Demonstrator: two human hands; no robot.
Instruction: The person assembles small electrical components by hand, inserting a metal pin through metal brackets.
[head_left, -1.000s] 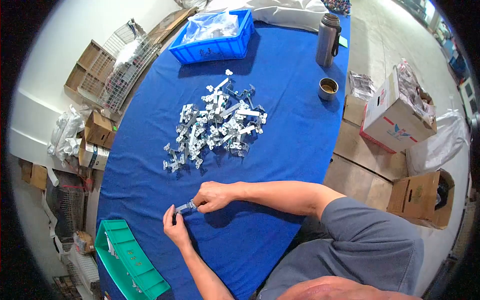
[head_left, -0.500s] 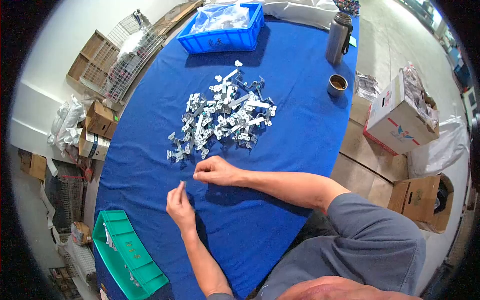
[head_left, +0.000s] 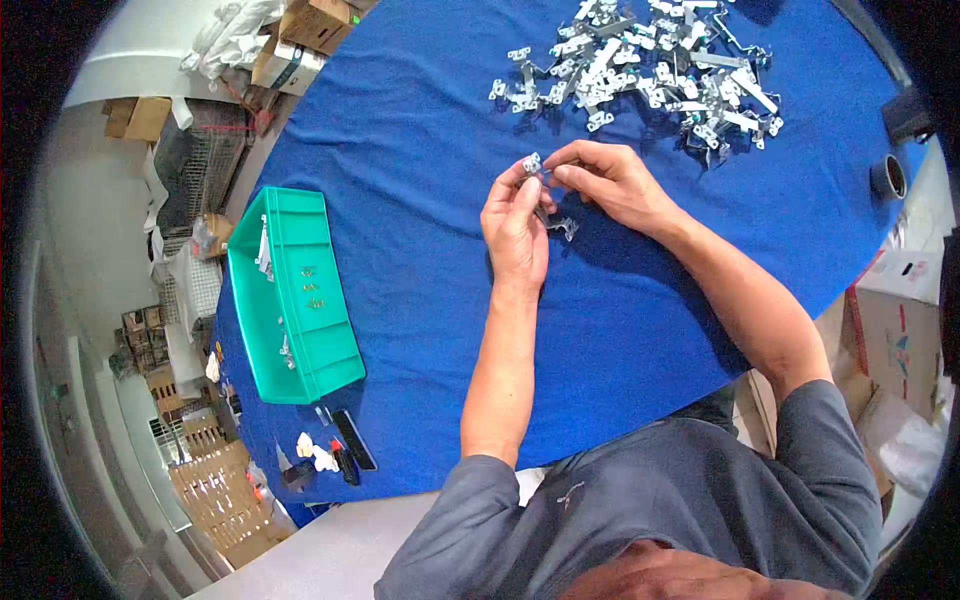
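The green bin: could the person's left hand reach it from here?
Probably yes: only blue cloth appears to lie between the left hand and the green bin, though that hand holds a metal part.

One green bin (head_left: 330, 350) is resting on one table (head_left: 420, 200). Right of bin, one left hand (head_left: 513, 240), one right hand (head_left: 622, 190), at least one metal piece (head_left: 532, 161) are showing; far right, one cup (head_left: 888, 178). Beyond and right, dozens of heaped pieces (head_left: 600, 68) are overlapping past count. Nearside, one black slab (head_left: 354, 440) is lying.
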